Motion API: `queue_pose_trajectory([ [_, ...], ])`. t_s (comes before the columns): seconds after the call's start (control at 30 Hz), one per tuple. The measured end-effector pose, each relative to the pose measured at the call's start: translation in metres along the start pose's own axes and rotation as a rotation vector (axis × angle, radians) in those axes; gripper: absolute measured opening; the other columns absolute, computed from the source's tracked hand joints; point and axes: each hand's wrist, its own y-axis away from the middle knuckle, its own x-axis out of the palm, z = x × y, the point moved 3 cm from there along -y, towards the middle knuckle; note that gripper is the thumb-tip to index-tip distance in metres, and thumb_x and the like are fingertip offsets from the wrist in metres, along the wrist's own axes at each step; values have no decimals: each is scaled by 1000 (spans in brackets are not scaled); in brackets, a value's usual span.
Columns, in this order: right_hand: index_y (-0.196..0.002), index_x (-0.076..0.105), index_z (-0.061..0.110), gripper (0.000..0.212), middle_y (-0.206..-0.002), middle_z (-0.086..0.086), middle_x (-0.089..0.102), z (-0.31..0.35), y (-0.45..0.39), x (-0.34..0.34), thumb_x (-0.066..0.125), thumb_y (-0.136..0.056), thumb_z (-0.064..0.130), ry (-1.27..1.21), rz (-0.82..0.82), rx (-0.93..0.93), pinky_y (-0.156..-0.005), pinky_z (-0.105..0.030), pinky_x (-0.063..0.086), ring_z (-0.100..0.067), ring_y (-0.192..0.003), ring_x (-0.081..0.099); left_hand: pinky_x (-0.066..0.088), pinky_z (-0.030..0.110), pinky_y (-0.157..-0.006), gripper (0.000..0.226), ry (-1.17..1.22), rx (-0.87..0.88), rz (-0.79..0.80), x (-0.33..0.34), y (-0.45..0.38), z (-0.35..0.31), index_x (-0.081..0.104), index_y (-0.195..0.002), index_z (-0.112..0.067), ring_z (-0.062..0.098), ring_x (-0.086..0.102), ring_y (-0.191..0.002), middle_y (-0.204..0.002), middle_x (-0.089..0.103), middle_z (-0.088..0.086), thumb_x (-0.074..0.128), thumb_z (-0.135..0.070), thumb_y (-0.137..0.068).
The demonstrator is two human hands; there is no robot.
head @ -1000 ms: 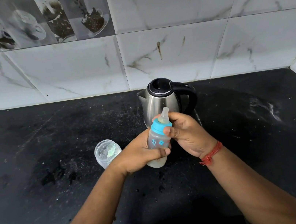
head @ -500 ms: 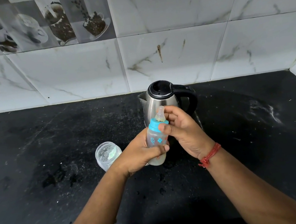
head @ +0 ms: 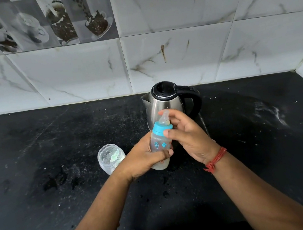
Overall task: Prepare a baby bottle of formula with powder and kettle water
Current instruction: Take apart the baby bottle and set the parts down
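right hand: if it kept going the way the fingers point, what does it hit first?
Probably the teat of the baby bottle; the right hand already has its fingers at it. Beyond that stands the kettle, though depth is unclear.

Bare forearms, red thread bracelet (head: 215, 160) on right wrist

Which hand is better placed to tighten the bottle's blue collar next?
Right hand, probably: its thumb and fingers already sit at the blue collar and teat, while the left hand grips the bottle body.
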Motion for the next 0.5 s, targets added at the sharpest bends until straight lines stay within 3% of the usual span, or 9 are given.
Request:
queue_pose_trajectory([
  [0.1,-147,43,13,62,-135,-22,62,1,2,-1,55,-87,2,-87,59,10,-101,-40,52,-30,-126,59,50,37,-84,54,-11,-5,-8,0,1,0,53,-123,-4,19,59,-91,-98,64,7,78,-26,-80],
  [0.23,-141,50,22,62,-131,-6,63,3,4,-1,70,-83,16,6,16,6,-94,-30,51,-13,-120,60,50,29,-79,43,-18,-14,6,0,2,2,54,-121,-4,13,59,-85,-94,64,3,75,-16,-85],
  [0.33,-135,53,23,58,-121,0,60,3,6,0,72,-81,13,86,13,-2,-90,-25,51,-2,-109,61,49,31,-81,44,-2,-20,13,1,1,5,53,-125,-2,17,56,-87,-95,61,6,73,-12,-86],
  [0.5,-136,54,16,61,-118,-5,64,-4,7,-5,71,-79,3,-8,-20,-24,-88,-28,53,-10,-107,63,51,30,-81,45,-5,-40,15,3,2,10,53,-123,-3,15,59,-87,-95,64,3,76,-14,-85],
])
